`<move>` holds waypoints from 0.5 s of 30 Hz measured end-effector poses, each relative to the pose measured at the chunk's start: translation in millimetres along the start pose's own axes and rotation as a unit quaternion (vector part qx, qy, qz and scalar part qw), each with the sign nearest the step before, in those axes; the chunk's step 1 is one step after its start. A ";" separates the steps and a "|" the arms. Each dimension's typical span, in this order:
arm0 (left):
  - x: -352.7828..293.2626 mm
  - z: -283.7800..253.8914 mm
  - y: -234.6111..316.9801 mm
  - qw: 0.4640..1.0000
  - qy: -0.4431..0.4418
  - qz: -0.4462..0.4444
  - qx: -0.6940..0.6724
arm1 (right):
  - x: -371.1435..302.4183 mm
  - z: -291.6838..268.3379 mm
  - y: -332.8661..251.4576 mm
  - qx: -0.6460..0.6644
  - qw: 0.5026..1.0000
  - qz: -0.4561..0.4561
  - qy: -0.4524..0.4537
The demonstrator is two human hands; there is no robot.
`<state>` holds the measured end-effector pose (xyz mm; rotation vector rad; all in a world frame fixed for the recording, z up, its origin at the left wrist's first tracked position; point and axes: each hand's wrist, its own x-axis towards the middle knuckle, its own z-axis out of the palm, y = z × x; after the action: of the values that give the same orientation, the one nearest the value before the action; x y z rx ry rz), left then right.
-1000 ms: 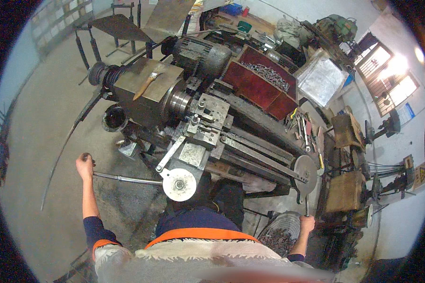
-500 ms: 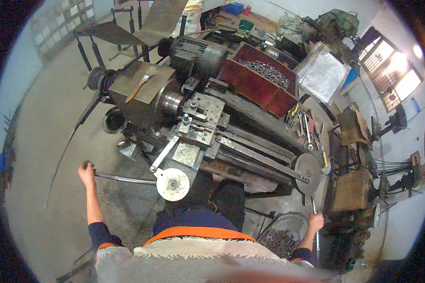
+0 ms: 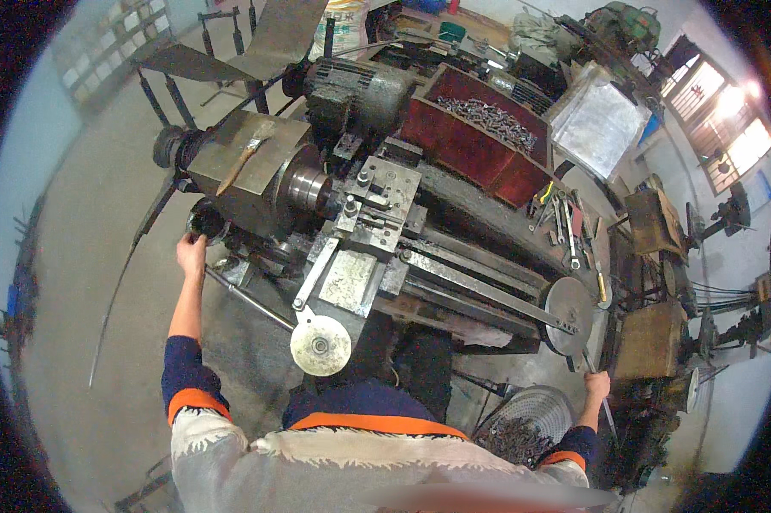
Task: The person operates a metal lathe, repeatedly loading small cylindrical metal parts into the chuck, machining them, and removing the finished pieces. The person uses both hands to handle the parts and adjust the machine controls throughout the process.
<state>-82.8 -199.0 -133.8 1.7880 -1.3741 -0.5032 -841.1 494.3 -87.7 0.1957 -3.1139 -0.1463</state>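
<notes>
I look down into a crowded workshop with a bare grey concrete floor, and one big grey metal lathe fills the middle of the view. Its long axis runs from the upper left, where the headstock sits, down to the lower right. I count two round handwheels on it: one pale disc-shaped handwheel close to my chest and one darker grey handwheel at the right end of the bed. One wooden-handled hammer lies on top of the headstock, its handle pointing down to the left. Behind the lathe stands one dark red metal tray with a heap of small metal parts in it.

My left hand is stretched out to the left end of the lathe, fingers curled at a dark round part below the headstock; whether it grips that part I cannot tell. A thin steel rod runs from just below that hand toward the pale handwheel.

My right hand is closed around one slim metal bar that stands nearly upright just under the darker handwheel. A round wire basket sits beside that hand, on its left.
</notes>
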 end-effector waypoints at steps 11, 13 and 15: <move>5.6 19.7 30.4 0.999 -0.013 0.045 -0.005 | -104.7 -11.2 -26.0 -0.005 0.999 0.038 0.031; 14.1 28.7 18.0 0.999 -0.003 0.040 -0.013 | -114.9 -13.4 -31.4 0.000 0.998 0.051 0.025; 1.2 26.0 44.8 0.999 -0.024 0.026 -0.012 | -123.8 -14.7 -32.2 0.005 0.997 0.078 0.015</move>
<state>-128.5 -213.0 -113.8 1.7257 -1.4382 -0.5358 -714.0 476.7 -77.6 -0.0445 -3.0836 -0.1227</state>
